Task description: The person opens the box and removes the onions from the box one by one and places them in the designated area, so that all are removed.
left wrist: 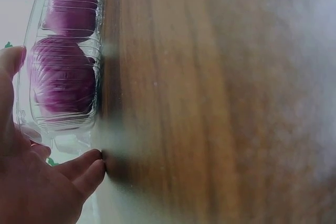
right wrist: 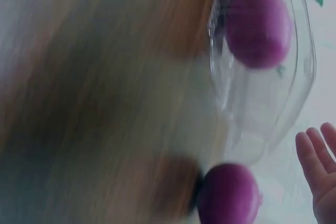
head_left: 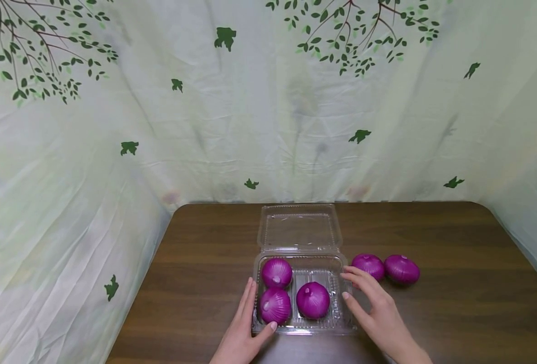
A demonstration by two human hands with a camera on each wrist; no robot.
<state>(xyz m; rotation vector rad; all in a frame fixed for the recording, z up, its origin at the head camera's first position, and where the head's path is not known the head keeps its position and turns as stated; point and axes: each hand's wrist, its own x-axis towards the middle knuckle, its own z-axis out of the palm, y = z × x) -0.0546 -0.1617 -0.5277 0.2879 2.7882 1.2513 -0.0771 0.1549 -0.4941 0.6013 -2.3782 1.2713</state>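
Note:
A clear plastic clamshell container (head_left: 337, 323) lies with its lid (head_left: 299, 230) folded back. Inside sit three purple onions: a back-left onion (head_left: 276, 273), a front-left onion (head_left: 275, 305) and a right onion (head_left: 313, 300). My left hand (head_left: 243, 328) is at the container's front left corner, its thumb by the rim and its fingers extended along the outer left side. In the left wrist view, its fingertips (left wrist: 94, 163) reach the table. Beside the right rim is my right hand (head_left: 377, 311), fingers spread and holding nothing; whether it touches the rim is unclear.
Two more purple onions, a nearer onion (head_left: 367, 266) and a farther-right onion (head_left: 402, 269), lie on the brown wooden table (head_left: 468, 303) beyond my right hand. A pale curtain (head_left: 277, 126) with leaf prints hangs behind the table's back edge and along both sides.

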